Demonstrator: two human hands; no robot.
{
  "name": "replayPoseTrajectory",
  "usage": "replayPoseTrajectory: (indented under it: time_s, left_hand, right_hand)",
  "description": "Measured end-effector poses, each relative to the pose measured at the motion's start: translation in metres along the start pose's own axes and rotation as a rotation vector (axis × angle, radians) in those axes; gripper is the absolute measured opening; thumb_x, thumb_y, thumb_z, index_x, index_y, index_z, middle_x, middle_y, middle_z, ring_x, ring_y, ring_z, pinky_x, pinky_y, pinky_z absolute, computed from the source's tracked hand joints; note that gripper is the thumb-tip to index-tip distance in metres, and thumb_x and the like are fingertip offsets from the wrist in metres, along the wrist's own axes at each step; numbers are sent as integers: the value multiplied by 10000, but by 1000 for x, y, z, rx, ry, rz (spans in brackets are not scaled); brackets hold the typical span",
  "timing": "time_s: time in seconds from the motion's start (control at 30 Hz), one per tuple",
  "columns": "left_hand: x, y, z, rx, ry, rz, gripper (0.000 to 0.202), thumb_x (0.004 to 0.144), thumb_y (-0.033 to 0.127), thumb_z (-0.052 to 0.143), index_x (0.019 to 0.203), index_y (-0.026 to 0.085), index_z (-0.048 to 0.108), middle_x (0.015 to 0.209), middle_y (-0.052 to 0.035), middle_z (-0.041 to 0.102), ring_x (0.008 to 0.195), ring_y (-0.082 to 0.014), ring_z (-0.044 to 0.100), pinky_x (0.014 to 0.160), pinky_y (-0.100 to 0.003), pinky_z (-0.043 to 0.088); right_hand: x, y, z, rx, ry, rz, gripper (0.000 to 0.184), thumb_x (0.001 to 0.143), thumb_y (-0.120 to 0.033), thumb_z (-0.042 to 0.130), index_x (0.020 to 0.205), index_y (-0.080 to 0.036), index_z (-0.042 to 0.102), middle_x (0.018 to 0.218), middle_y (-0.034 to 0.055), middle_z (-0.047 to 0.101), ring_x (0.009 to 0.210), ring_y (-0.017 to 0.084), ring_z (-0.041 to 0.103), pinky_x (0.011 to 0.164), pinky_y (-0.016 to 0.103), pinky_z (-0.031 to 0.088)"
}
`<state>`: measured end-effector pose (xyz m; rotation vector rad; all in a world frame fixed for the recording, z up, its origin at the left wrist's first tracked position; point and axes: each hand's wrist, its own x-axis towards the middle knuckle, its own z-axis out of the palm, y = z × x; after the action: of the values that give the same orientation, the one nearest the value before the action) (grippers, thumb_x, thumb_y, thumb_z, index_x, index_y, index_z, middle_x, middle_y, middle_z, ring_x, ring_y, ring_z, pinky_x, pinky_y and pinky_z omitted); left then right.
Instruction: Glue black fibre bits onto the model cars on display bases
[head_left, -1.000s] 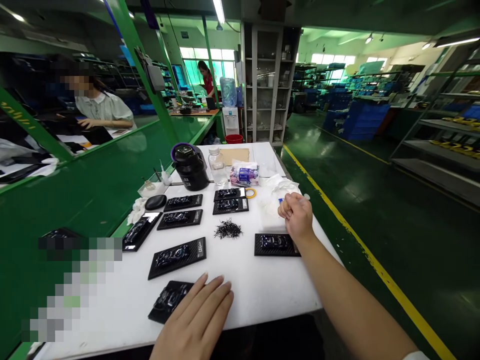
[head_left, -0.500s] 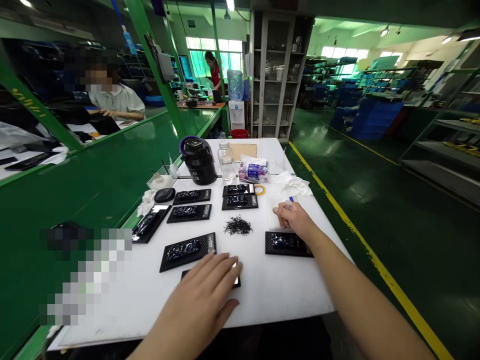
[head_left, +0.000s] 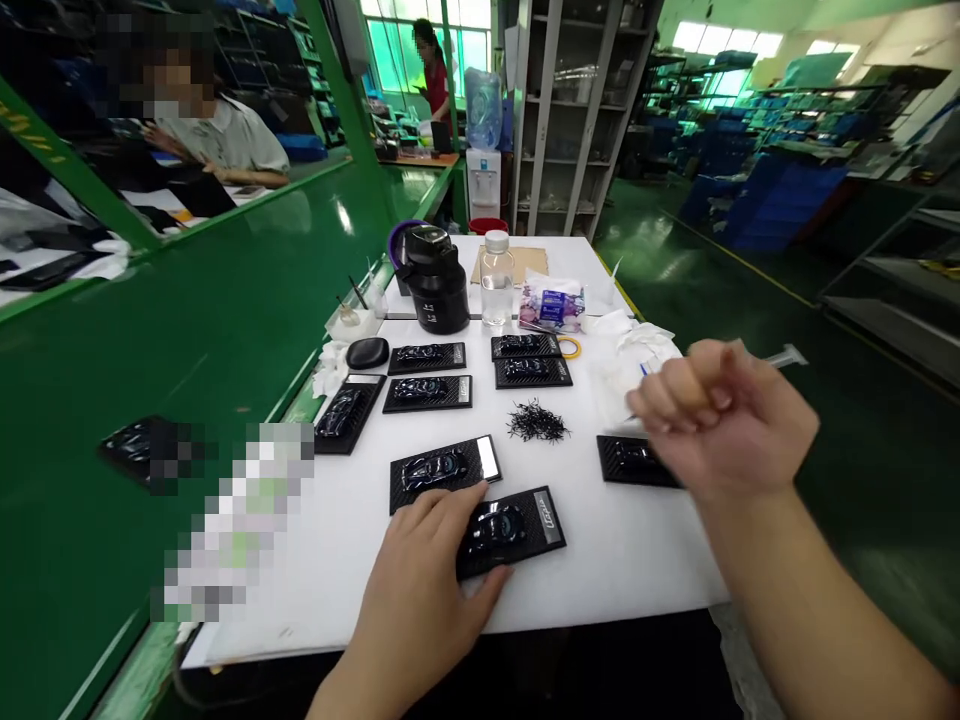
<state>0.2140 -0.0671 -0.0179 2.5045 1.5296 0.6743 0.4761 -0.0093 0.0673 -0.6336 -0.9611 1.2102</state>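
My left hand (head_left: pixel 429 560) grips the left end of a black model car on a base (head_left: pixel 504 530), thumb along the front edge and fingers over the back. The base carries a silver label at its right end. My right hand (head_left: pixel 731 415) is closed around a syringe (head_left: pixel 787 356), raised above the table's right side; its plunger end sticks out to the right, and a thin tip shows at the left. Below that hand lies another model car on a base (head_left: pixel 634 460), partly hidden. A pile of small black strips (head_left: pixel 538 422) lies mid-table.
More model cars on bases (head_left: pixel 427 393) stand in the left and back of the white table (head_left: pixel 330 570). Behind are a black jug (head_left: pixel 441 290), a clear bottle (head_left: pixel 496 285), a tissue pack (head_left: pixel 553 304), yellow tape (head_left: pixel 570 347) and white tissue (head_left: pixel 645 345). Two co-workers are farther back.
My right hand has risen from beside the white tissue with the syringe in it. My left hand now grips the front model car's base, which shows more fully. The view has tilted down.
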Motion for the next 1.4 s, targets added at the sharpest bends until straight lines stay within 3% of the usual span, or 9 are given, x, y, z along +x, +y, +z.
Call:
replayPoseTrajectory:
  time_s: [0.1, 0.2, 0.27, 0.4, 0.6, 1.0, 1.23, 1.4]
  left_hand:
    - [2, 1, 4, 9, 36, 64, 623, 786, 302, 697, 1358, 199, 474, 1173, -92, 675, 1078, -303, 602, 862, -466, 532]
    - [2, 2, 9, 24, 84, 84, 617, 775, 330, 718, 1326, 162, 495, 1138, -107, 695, 1030, -304, 622, 833, -451, 526]
    - [3, 4, 12, 23, 139, 101, 579, 785, 317, 707, 1300, 138, 513, 1098, -113, 707, 1002, -292, 641, 850, -440, 528]
    - [5, 10, 16, -28, 252, 76, 545, 803, 300, 662, 1289, 98, 519, 1043, -118, 719, 927, -247, 683, 848, -372, 555]
    - [4, 14, 17, -37, 294, 21, 527, 824, 371, 645, 1274, 125, 529, 1009, -89, 740, 843, -208, 719, 786, -322, 585]
    - [4, 15, 17, -46, 283, 15, 506, 831, 370, 653, 1257, 115, 554, 989, -85, 744, 827, -191, 721, 825, -306, 588]
    - [5, 13, 18, -53, 317, 25, 475, 812, 340, 684, 1207, 91, 602, 952, -84, 743, 821, -181, 715, 834, -281, 573]
    - [5, 13, 18, -48, 319, 30, 533, 798, 334, 704, 1242, 63, 589, 994, -101, 741, 851, -187, 712, 838, -284, 566]
  right_hand:
    - [-23, 34, 43, 233, -308, 320, 726, 793, -816, 493, 536, -180, 255, 444, -43, 189, 401, 81, 242, 450, 240, 270]
    - [-38, 69, 54, 320, -421, 386, 807, 703, -966, 356, 505, -189, 261, 409, -42, 195, 398, 79, 225, 453, 250, 243]
    - [-42, 79, 49, 348, -388, 334, 803, 710, -959, 361, 506, -191, 251, 407, -48, 181, 406, 79, 213, 476, 264, 247]
    - [-41, 76, 42, 360, -336, 226, 775, 781, -917, 296, 535, -186, 229, 427, -46, 173, 417, 88, 208, 507, 273, 254]
    - [-40, 69, 43, 300, -304, 202, 708, 832, -827, 345, 554, -187, 225, 440, -35, 196, 438, 101, 225, 519, 287, 262]
    - [-38, 70, 47, 246, -273, 263, 661, 857, -725, 417, 527, -172, 266, 445, -37, 201, 427, 84, 226, 538, 289, 259]
    - [-37, 68, 48, 259, -246, 389, 667, 816, -645, 594, 491, -151, 284, 445, -39, 242, 448, 72, 244, 548, 270, 257]
    - [-36, 68, 48, 245, -244, 388, 664, 825, -637, 590, 495, -151, 280, 449, -39, 241, 455, 73, 253, 555, 269, 270]
